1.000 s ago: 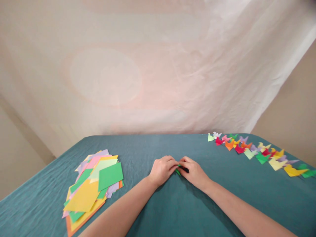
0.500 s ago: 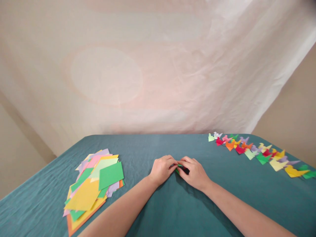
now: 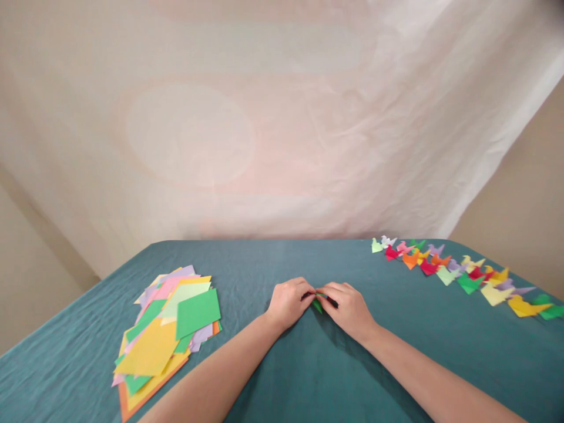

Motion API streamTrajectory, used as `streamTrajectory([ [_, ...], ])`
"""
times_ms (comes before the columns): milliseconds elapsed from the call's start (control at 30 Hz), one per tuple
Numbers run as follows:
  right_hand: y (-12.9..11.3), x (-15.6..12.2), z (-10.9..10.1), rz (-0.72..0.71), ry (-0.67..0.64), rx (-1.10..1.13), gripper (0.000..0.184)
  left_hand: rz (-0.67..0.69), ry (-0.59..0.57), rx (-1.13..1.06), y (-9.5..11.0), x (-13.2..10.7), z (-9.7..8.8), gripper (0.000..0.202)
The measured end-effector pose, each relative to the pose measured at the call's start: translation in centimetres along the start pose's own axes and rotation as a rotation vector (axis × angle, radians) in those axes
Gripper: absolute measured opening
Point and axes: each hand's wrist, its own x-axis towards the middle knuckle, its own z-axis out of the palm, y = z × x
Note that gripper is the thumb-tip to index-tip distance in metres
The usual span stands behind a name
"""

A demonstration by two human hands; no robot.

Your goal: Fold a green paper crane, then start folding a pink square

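Observation:
Between my two hands is a small piece of folded green paper [image 3: 318,305], mostly covered by the fingers. My left hand [image 3: 291,301] is closed, pinching it from the left with thumb and fingertips. From the right, the thumb and fingers of my right hand [image 3: 346,305] pinch the same paper. The fingertips of both hands nearly meet over it, just above the cloth. Only a narrow green tip shows below the fingers, so the exact folded shape is hidden.
A loose pile of coloured paper sheets [image 3: 150,346] lies on the left of the teal tablecloth [image 3: 282,376]. Along the right edge stand several folded paper birds [image 3: 471,283] in rows. A pale sheet [image 3: 282,129] hangs behind the table.
The fingers of both hands have shifted slightly on the green paper, and more of its lower tip shows below them. The pile and the paper birds have stayed put.

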Motion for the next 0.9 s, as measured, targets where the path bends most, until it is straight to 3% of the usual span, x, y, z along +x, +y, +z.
streamTrajectory([
  [900, -0.53, 0.08, -0.6, -0.061, 0.005, 0.021, 0.024, -0.049, 0.02, 0.018, -0.08, -0.16, 0.23, 0.012],
])
